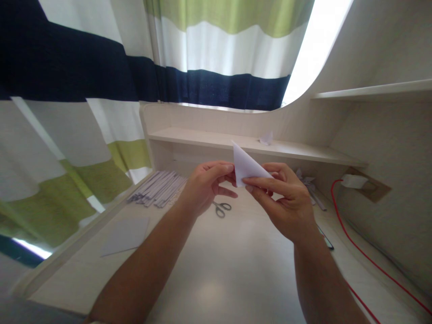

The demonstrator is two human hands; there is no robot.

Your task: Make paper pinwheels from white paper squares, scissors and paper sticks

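Note:
A white sheet of paper folded into a triangle (248, 165) is held up above the desk, between my two hands. My left hand (209, 182) pinches its left edge with thumb and forefinger. On the lower right side, my right hand (283, 193) grips the paper, its thumb and forefinger along the bottom edge. The fingers behind the paper are partly hidden. Below my hands, a pair of scissors (221, 209) with grey handles lies on the desk, its blades mostly covered by my left hand.
Many rolled paper strips (158, 189) lie at the desk's back left, near flat paper sheets (124, 235). A folded paper piece (266, 138) sits on the shelf (216, 140). At right are a phone (326, 238), partly hidden, and a red cable (357, 245) from a white plug (354, 181).

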